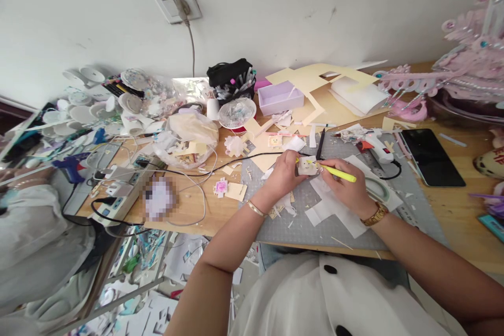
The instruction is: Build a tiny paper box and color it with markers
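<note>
My left hand (284,174) pinches a small cream square piece (306,167) by its left side, above the grey cutting mat (421,223). Small dark marks like a face and some yellow show on the piece. In my right hand (344,190) is a bright yellow marker (343,174), its tip end at the piece's right side. White paper scraps (346,220) lie under my right hand. Beyond my hands a black pen (321,143) rests on the mat. A similar cream piece with a drawn face (275,141) lies farther back.
A white glue gun (378,148) and a dark tablet (433,158) lie to the right. Behind stands a lilac box (281,100) beside cut cream card (315,81). Cables cross the table to a power strip (118,194). At left sits another person (35,236) near a blue glue gun (71,167).
</note>
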{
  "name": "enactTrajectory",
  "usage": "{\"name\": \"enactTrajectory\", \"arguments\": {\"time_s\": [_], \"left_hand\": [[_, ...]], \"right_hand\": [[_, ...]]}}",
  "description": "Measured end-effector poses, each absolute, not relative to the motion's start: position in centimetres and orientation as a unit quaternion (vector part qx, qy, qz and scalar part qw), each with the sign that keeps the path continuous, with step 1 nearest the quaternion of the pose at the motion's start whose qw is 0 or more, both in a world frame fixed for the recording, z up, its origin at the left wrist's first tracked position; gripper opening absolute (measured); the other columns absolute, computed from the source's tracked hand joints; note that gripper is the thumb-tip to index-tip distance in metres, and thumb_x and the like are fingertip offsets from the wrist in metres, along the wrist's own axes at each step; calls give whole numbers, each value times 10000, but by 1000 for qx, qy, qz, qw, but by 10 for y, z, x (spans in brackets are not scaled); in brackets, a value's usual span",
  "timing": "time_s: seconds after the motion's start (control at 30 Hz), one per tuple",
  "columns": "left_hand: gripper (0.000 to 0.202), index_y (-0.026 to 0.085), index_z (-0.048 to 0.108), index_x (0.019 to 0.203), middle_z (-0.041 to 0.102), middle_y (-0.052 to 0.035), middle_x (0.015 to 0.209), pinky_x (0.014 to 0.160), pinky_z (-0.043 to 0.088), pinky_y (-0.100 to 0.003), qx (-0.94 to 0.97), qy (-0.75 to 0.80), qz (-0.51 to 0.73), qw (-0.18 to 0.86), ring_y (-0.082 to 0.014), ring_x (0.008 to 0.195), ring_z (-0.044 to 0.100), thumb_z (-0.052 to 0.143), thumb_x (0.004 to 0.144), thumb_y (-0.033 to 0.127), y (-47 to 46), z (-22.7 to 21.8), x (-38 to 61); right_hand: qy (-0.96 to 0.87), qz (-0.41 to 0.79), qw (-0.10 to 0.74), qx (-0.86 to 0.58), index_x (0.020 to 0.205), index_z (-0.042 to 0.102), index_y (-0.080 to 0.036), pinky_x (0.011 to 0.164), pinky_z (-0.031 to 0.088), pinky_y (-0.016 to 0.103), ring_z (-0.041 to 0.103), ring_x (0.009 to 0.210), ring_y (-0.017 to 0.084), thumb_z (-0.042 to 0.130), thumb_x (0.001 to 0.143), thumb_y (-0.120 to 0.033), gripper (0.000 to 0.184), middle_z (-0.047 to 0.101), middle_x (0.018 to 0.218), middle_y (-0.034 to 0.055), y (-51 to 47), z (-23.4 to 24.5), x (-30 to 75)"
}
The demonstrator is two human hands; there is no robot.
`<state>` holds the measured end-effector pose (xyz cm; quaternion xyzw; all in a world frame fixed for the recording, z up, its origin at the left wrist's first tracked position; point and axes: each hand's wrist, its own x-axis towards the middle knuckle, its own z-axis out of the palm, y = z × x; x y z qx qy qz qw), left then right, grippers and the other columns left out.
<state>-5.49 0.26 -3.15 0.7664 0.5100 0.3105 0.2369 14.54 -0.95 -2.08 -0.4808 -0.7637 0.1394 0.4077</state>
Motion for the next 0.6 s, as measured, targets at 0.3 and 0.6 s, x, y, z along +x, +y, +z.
{"name": "enactTrajectory", "arguments": {"time_s": [0.3,0.6], "left_hand": [[459,212,461,1044,613,-97,1080,890,513,-418,770,510,307,231,-270,1027,620,813,750,241,3,-29,-55],[485,214,456,1066,610,-92,1086,891,516,-423,773,505,312,224,-272,1044,621,817,743,228,3,-34,-55]], "right_hand": [[-777,136,409,-459,893,680,-243,640,518,316,703,687,198,589,897,-266,94,769,810,34,-11,-21,146],[-778,117,408,-463,887,678,-245,649,525,320,720,714,206,585,885,-248,93,778,821,32,-11,-21,145]]}}
